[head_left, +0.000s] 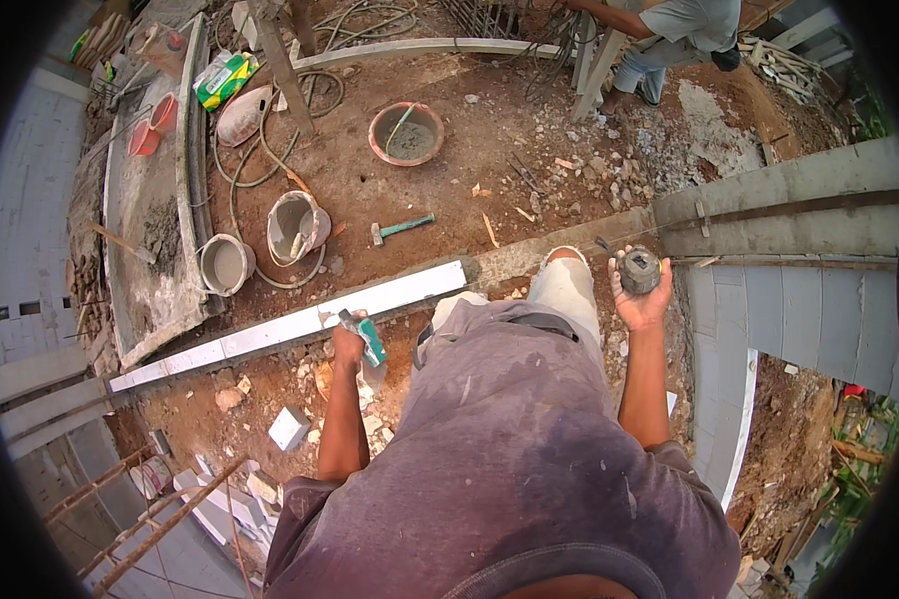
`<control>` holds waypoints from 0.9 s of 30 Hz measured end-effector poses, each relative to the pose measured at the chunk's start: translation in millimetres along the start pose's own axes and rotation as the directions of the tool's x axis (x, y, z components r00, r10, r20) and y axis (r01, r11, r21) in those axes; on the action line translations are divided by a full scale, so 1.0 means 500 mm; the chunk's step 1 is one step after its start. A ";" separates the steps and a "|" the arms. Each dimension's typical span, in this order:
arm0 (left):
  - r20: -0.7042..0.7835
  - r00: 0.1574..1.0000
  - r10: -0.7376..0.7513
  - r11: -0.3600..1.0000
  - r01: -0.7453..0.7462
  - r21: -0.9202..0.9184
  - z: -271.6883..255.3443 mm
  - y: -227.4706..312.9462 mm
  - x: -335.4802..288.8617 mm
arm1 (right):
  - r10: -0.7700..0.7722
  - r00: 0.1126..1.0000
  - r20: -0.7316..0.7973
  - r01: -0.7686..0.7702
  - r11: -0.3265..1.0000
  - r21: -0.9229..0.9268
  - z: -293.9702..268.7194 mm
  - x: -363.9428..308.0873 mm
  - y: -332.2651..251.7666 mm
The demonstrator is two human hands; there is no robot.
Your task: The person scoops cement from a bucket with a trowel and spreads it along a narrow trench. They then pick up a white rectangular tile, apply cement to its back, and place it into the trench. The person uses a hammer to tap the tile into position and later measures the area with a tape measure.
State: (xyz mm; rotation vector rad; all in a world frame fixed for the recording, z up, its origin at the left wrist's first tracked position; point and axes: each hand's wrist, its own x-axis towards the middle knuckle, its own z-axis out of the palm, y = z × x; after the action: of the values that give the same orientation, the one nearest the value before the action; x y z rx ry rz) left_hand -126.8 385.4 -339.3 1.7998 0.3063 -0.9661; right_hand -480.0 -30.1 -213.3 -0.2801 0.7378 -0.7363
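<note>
My left hand (349,342) is closed around a teal-handled tool (372,341) with a pale, partly blurred lower part; its exact kind is unclear. Just beyond it runs a low row of white blocks (300,326). My right hand (644,302) is raised on the right, its fingers cupped around a round, dark grey object (638,271), caked with dirt and shaped like a spool. A small dark piece (601,243) sticks out near those fingers. Between my hands are my legs (566,290) in light, stained trousers, close to the row's right end.
Beyond the row, a hammer (403,230) lies on the soil. Two mortar-smeared buckets (297,228) (226,266) and a round basin of mortar (407,134) stand farther off, near a hose (232,185). A co-worker (684,40) bends at the far right. Grey walls (784,190) flank the right.
</note>
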 end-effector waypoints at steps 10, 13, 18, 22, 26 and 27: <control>-0.190 0.977 0.092 0.978 -0.125 -0.169 -0.009 -0.099 -0.017 | 0.062 0.987 0.146 -0.058 0.998 -0.033 0.172 0.184 -0.051; -0.217 0.973 0.082 0.971 -0.127 -0.202 0.018 -0.102 -0.044 | 0.198 0.967 0.162 -0.167 0.968 -0.186 0.236 0.287 -0.014; -0.347 0.936 0.062 0.958 -0.153 -0.241 0.087 -0.106 -0.050 | 0.441 0.896 0.051 -0.357 0.784 -0.508 0.312 0.507 0.070; -0.524 0.850 -0.055 0.938 -0.136 -0.320 0.167 -0.084 -0.063 | 0.522 0.846 -0.111 -0.432 0.548 -0.716 0.329 0.761 0.153; -0.600 0.791 -0.116 0.956 -0.074 -0.283 0.293 0.008 -0.088 | 0.534 0.806 -0.255 -0.411 0.196 -0.890 0.305 1.028 0.230; -0.614 0.779 -0.127 0.959 -0.062 -0.276 0.324 0.016 -0.097 | 0.532 0.790 -0.303 -0.402 0.078 -0.912 0.293 1.095 0.254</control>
State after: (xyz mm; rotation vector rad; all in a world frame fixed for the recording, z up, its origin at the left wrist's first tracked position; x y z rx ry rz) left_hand -229.7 251.6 -323.1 1.8012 0.8552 -0.2783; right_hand -35.8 -321.7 -447.4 -1.1650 1.0406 0.5276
